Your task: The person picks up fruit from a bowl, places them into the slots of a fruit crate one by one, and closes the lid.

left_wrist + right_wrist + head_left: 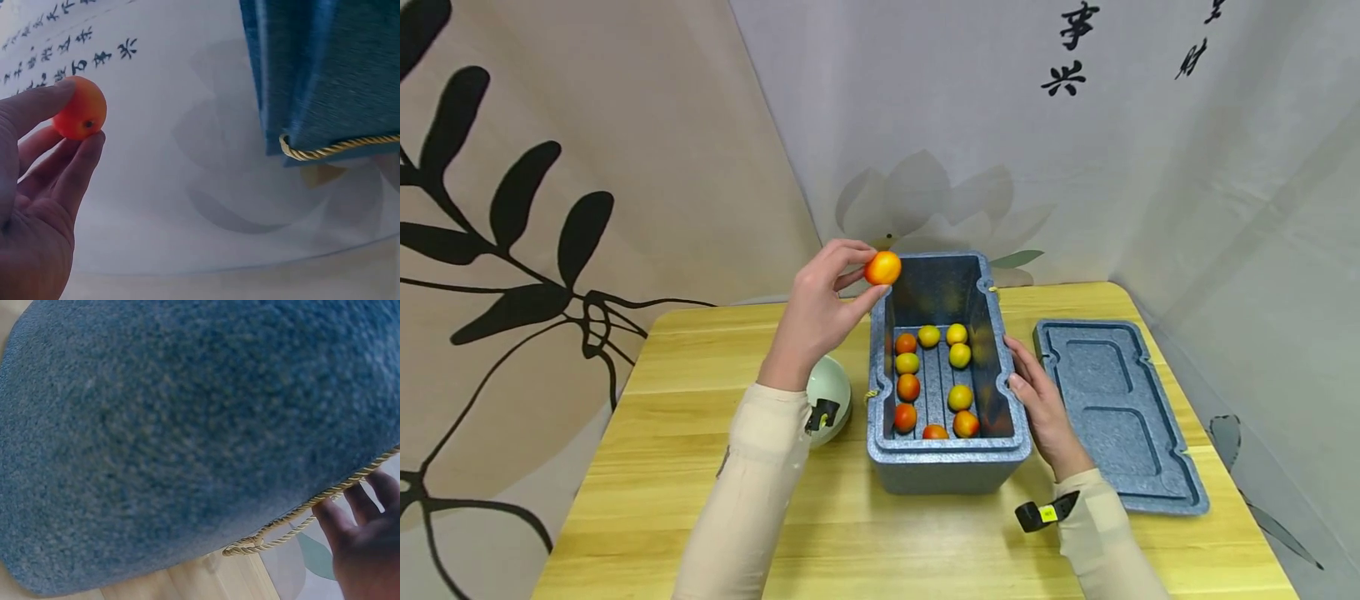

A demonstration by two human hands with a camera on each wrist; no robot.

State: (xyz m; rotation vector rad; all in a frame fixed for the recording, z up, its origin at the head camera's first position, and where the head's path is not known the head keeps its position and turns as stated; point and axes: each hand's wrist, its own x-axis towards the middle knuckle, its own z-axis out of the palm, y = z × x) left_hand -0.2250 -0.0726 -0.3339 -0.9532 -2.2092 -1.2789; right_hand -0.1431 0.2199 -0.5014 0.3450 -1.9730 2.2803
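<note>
My left hand (823,312) is raised at the box's far left corner, pinching a small orange-red fruit (883,268) between thumb and fingertips. In the left wrist view the fruit (87,109) shows a dark spot on its skin. Below stands a deep blue-grey foam box (947,456), its top uncovered. Several yellow and orange-red fruits (907,387) lie on its ribbed floor, mostly along the sides. The right hand (1045,408) rests against the box's right side, fingertips at the outer edge of the rim. From the right wrist, those fingers (334,525) appear beside a gold rope.
The box's lid (1120,408) lies flat on the wooden table (700,400) to the right. A pale green bowl (831,387) stands left of the box, partly hidden by the left forearm. Behind the table hangs a printed cloth (940,117).
</note>
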